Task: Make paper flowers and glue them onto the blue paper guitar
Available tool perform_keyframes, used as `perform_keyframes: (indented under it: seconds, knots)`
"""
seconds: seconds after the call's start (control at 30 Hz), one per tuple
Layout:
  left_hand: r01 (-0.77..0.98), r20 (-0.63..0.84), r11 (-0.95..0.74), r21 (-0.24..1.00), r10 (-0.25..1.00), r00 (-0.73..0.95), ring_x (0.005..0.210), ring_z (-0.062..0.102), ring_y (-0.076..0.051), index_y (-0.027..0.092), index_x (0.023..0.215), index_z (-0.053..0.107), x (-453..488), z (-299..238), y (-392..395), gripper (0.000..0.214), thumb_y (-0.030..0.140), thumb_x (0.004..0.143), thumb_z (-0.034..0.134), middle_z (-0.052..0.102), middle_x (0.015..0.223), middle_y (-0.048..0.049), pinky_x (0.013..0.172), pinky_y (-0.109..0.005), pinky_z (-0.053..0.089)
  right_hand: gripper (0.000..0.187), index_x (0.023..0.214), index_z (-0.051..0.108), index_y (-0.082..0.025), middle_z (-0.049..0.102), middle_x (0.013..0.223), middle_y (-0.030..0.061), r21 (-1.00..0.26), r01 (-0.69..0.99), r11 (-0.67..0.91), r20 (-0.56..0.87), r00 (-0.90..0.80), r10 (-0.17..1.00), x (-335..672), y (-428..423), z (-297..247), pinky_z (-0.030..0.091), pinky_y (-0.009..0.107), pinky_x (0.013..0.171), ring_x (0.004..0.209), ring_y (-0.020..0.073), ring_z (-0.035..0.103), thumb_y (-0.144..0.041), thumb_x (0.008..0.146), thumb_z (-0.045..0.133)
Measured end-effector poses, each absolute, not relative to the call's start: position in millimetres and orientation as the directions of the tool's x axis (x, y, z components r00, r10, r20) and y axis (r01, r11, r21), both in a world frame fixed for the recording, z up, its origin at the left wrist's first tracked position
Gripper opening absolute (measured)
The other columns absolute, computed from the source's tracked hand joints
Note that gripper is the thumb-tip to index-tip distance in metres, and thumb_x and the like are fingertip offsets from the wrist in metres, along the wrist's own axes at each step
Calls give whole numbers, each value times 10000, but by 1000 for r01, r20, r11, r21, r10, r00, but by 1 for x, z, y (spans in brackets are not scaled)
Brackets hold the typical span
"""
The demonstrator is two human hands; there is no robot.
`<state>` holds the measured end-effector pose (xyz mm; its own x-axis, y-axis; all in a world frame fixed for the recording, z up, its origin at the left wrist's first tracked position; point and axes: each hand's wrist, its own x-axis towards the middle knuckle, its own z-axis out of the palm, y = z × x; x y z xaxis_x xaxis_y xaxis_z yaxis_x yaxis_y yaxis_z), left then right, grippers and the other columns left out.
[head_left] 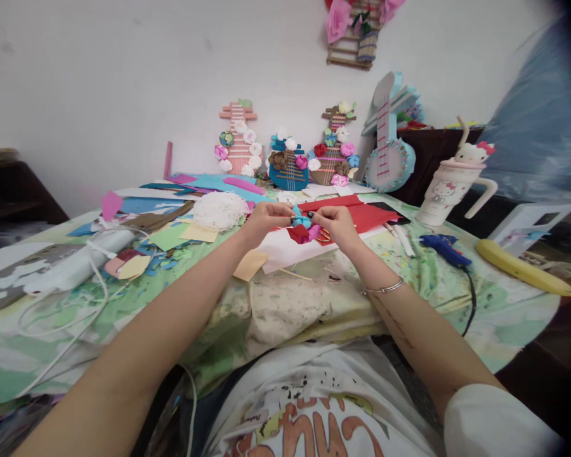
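The left hand (pixel 265 220) and right hand (pixel 337 223) pinch a crumpled blue paper piece (pixel 301 219) between them, beside crumpled red-and-magenta paper (pixel 297 235), above the cloth-covered bench (pixel 285 301).

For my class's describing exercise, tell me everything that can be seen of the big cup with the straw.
The cup is off-white, pale pink around the top, smooth like plastic. A cat is printed on its side; a looped handle juts out to the right. On top are a white cat head with a reddish bow and a bent, beige straw. It stands on the patterned cloth, leaning in the picture, perhaps from the lens.
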<state>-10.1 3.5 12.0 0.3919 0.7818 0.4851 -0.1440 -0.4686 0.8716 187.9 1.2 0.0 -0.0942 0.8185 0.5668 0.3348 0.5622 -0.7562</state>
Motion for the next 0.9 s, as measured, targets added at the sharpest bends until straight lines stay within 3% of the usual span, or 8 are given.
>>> perform_keyframes:
  seconds: [0.33,0.67,0.9]
  knots:
    - [-178,477,-445,878,779,407,830,644,-186,130,633,674,-10,13,3,138,204,586,781,683,956,-83,753,-332,497,423,530,547,-185,506,521,-7,-751,295,591,585,-117,803,188,2,0,331,277,537,527,118,439,-564,677,667]
    - [-169,512,-485,858,791,335,767,618,-165,128,591,640,-6,14,-1,20,132,583,658,673,889,-64,688,-300,503,384,603,543,-188,559,587,10,-747,304,592,598,-84,797,186,2,-2,353,276,539,547,129,483,-542,664,681]
    - [-182,409,-367,912,821,398,746,613,-186,126,680,659,-7,19,-5,241,354,690,581,653,824,-74,680,-313,501,308,631,552,-195,588,621,10,-706,406,581,607,-76,791,187,3,-2,377,279,575,604,148,522,-467,685,685]
